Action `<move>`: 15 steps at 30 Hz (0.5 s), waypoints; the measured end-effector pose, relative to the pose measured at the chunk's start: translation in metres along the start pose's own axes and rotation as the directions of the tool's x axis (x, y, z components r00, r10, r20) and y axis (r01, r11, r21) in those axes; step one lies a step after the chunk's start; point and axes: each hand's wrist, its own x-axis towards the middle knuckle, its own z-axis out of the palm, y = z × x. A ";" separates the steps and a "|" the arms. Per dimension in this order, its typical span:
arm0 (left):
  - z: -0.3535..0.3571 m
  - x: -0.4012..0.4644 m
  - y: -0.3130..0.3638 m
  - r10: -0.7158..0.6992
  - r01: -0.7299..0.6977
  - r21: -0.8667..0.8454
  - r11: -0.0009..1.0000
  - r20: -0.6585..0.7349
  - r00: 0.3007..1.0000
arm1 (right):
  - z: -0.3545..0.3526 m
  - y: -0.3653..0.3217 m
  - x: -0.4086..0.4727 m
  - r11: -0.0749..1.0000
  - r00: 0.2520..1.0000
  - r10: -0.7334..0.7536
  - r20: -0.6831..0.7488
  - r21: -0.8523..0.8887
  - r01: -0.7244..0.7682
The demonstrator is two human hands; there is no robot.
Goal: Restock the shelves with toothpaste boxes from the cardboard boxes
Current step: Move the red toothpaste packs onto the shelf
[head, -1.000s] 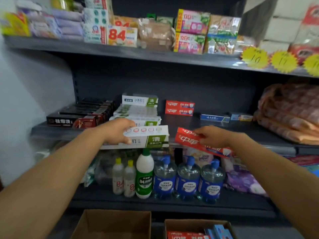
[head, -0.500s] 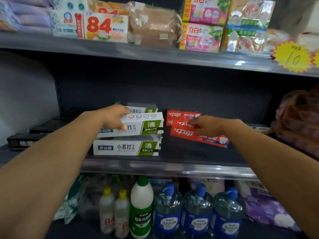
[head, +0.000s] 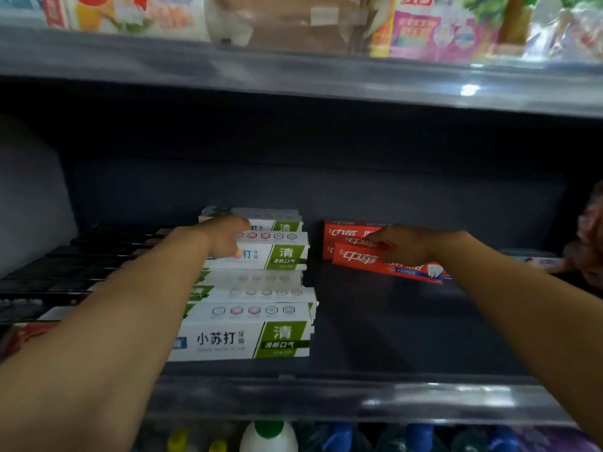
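Both hands setting toothpaste boxes on the middle shelf (head: 326, 399), seen from the head camera.

Left hand (head: 225, 238) curled over the top of a white-and-green toothpaste box (head: 274, 254), thumb on its front face, the box resting on the white-and-green stack (head: 248, 334); right hand (head: 404, 247) with fingers curled round a red toothpaste box (head: 362, 259), which lies tilted against the red boxes at the back (head: 339, 231); black boxes (head: 81, 265) lie left of the stack; bottles (head: 269, 435) stand on the shelf below.
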 end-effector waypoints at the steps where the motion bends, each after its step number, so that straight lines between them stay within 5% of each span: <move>1: 0.002 0.009 -0.002 0.014 -0.014 -0.005 1.000 -0.005 1.000 | 0.003 0.002 0.007 1.000 1.000 -0.009 0.006 0.015 0.009; 15: 0.011 0.060 -0.024 0.111 -0.103 0.051 0.993 -0.198 0.974 | 0.031 0.011 0.062 0.997 0.999 -0.021 0.036 0.081 0.018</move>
